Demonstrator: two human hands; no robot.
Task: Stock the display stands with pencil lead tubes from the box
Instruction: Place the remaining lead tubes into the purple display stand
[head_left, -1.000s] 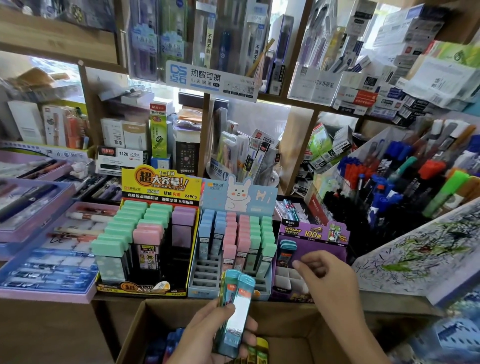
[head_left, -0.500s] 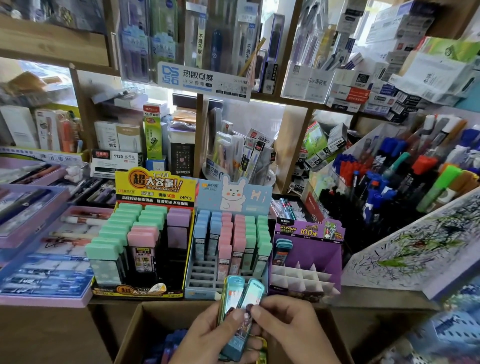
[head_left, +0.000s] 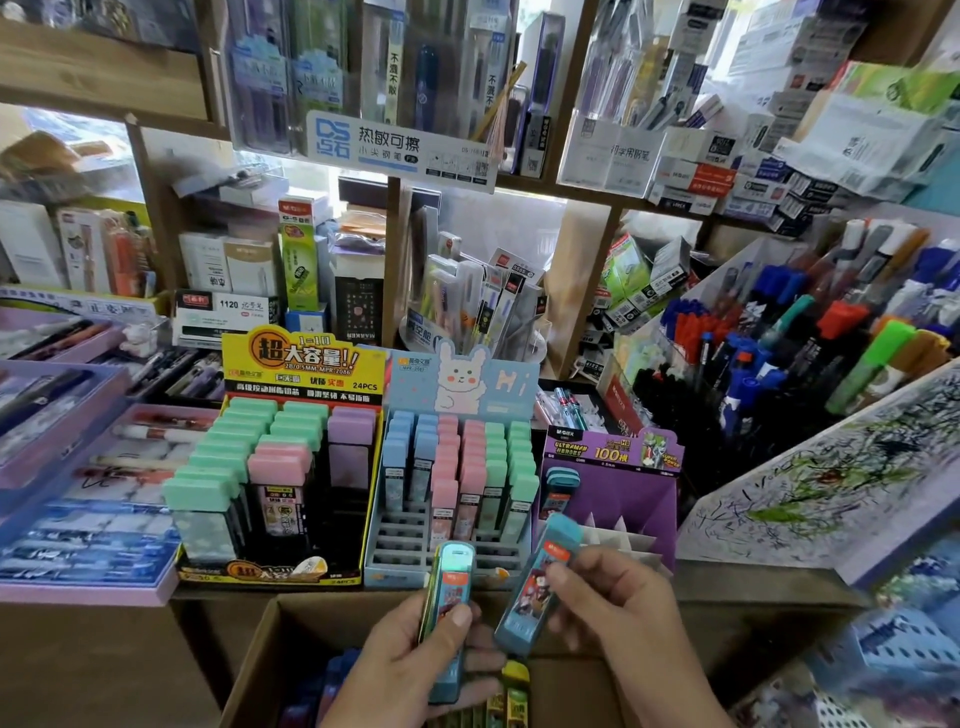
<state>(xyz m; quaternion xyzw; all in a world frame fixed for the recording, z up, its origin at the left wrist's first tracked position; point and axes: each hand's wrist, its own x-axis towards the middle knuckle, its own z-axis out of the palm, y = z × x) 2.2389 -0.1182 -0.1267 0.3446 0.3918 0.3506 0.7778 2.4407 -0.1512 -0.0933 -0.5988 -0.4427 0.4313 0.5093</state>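
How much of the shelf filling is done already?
Barely started. The purple cardboard display stand holds only a few teal plastic lead tubes at its back left; most slots look empty. In hand: the right hand pinches one teal tube, the left hand grips a second teal tube. Left: more tubes wait in the brown cardboard box.

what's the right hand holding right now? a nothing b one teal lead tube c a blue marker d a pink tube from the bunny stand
b: the right hand pinches a single teal lead tube, held apart from the other tubes gripped by the left hand over the box.
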